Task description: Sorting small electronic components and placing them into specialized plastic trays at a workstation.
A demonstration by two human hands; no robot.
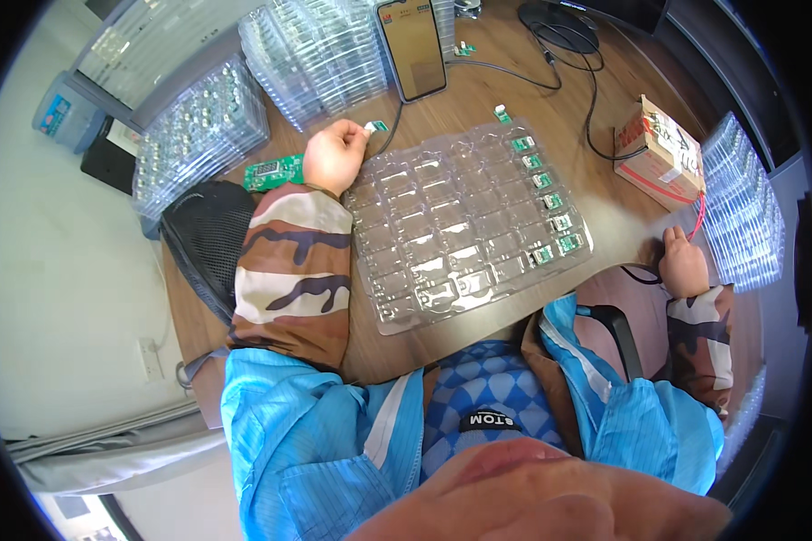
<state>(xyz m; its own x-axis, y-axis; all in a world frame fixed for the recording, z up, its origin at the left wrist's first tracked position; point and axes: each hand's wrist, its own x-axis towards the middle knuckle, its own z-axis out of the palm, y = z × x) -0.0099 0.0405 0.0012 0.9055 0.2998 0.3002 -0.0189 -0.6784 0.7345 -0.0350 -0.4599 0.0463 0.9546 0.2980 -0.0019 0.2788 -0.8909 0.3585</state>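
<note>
My left hand (334, 155) is closed in a pinch at a small green circuit board (378, 126) with a white part on it, left of the phone's cable. Just beneath that hand lies a larger green board with a dark display (274, 172). A clear plastic tray (442, 212) with many pockets spreads between my hands. Several small green boards (551, 201) sit in its right-hand pockets; most others hold nothing. At the right table edge, my right hand (684, 263) has its fingers pressed together beside red wires (699, 216). What those fingers hold is hidden.
A lit phone (412, 50) stands upright behind the tray, before stacked clear trays (311, 59). Filled trays (198, 135) are piled at left, near a black mesh bag (206, 239). At right are a cardboard box (659, 153), more stacked trays (740, 203) and black cables (592, 108).
</note>
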